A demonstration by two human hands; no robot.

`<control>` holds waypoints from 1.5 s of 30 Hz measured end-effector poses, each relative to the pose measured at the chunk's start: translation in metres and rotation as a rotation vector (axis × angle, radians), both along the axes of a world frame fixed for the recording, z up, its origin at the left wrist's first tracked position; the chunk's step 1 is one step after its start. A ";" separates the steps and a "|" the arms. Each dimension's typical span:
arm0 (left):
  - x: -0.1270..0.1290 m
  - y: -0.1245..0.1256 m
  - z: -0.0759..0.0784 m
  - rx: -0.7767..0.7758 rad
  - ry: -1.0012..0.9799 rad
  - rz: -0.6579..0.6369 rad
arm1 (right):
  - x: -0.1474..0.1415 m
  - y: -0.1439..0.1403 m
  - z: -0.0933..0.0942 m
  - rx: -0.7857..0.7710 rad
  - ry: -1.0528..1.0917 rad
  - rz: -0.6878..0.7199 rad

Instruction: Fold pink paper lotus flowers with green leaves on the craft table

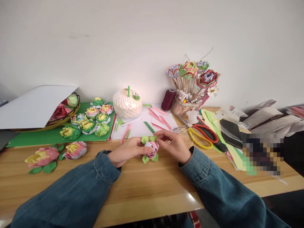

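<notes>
Between my two hands is a small pink and white folded paper flower (152, 148) with light green leaves spread around its base. My left hand (129, 150) grips it from the left, thumb lying over the bloom. From the right, my right hand (174, 144) has its fingers closed at an upper green leaf (153, 138). Pink paper strips (160, 117) and a dark green strip (149, 127) lie on white paper just beyond. To the left rest two finished-looking paper flowers, one pink and yellow with green leaves (42, 156), the other pink and white (75, 150).
Several paper flowers (87, 126) sit on green card at the left, beside a basket (77, 110). A white textured lamp (127, 103), a maroon thread spool (168, 99) and a container of stemmed flowers (184, 106) line the wall. Scissors (201, 136) and a phone (231, 133) lie right.
</notes>
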State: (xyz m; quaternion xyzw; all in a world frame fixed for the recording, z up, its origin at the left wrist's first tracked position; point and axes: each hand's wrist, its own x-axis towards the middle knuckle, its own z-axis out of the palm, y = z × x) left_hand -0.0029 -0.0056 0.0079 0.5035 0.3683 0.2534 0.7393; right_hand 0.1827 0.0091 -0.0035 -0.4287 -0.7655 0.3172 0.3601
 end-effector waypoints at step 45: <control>0.008 -0.005 -0.005 0.070 -0.201 0.237 | -0.006 -0.025 0.020 0.414 -0.077 0.038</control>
